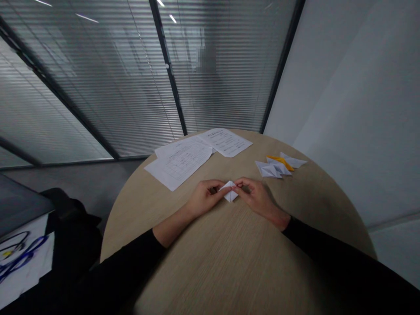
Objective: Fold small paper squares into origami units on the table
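A small piece of folded white paper (231, 197), diamond-shaped with a crease down its middle, is held just over the middle of the round table. My left hand (206, 197) pinches its left side, thumb lying across the front. On the other side, my right hand (254, 196) grips the right edge between thumb and fingers. The fingertips of both hands nearly meet at the paper's upper part and cover some of it. Behind the paper, the far fingers are partly hidden.
Several folded paper boats (274, 168), white with one yellow (280, 162), lie to the right on the wooden table (210, 262). Printed sheets (183, 159) overlap near the far edge. At lower left, a dark chair (75, 232) stands near papers with a blue cord (24, 253).
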`<control>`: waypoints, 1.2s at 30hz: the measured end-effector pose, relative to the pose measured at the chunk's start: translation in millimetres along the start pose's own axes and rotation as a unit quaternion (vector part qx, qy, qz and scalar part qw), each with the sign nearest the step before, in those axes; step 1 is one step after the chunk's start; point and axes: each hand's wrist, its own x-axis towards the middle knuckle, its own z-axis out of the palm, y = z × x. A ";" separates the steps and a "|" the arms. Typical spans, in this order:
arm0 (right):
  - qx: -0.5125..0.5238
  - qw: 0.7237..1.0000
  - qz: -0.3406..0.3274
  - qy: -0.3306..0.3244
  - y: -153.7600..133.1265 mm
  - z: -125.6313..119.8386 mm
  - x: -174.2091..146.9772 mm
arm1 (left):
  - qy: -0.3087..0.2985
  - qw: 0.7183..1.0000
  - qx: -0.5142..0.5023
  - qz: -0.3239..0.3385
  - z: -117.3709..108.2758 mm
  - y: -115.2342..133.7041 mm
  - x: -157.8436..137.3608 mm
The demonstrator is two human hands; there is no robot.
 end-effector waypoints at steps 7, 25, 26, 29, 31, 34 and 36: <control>0.016 1.000 -0.007 -0.016 -8.5 -0.8 -0.8 | -0.006 1.000 0.014 0.020 -2.8 3.0 -2.1; 0.007 0.999 -0.034 0.020 -14.9 -2.9 -0.5 | 0.087 0.986 -0.009 0.141 -1.3 2.8 0.2; 0.016 0.999 -0.032 0.027 -12.1 -2.6 -0.4 | 0.093 0.986 -0.016 0.140 -1.5 2.3 0.4; 0.043 0.997 -0.014 0.062 -0.9 -1.1 -0.3 | 0.110 0.986 -0.027 0.119 -2.8 -0.1 0.4; 0.060 0.994 0.004 0.096 7.2 -0.2 -0.2 | 0.127 0.987 -0.031 0.093 -4.5 -2.4 0.4; 0.075 0.987 0.026 0.143 15.9 0.5 0.2 | 0.160 0.985 -0.058 0.042 -7.1 -7.4 1.7; 0.073 0.982 0.036 0.168 18.2 0.4 0.6 | 0.180 0.980 -0.083 0.011 -7.9 -11.6 3.4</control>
